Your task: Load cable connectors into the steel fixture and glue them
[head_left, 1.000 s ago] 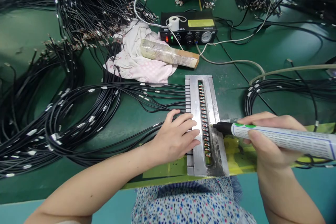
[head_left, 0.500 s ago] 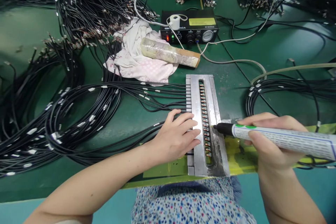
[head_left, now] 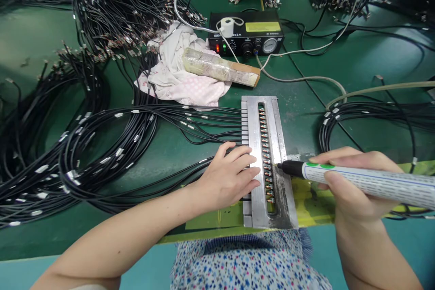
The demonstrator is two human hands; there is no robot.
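While the left hand [head_left: 227, 177] lies flat on one jig [head_left: 253, 122], the right hand [head_left: 353, 201] grips one pen [head_left: 374, 182].

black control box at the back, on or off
On. The black control box shows a red lamp and a green lamp lit on its front.

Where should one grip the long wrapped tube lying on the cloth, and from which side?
Probably its middle, from above, with fingers spanning its narrow width: the wrapped tube lies flat across the cloth, with both long sides exposed.
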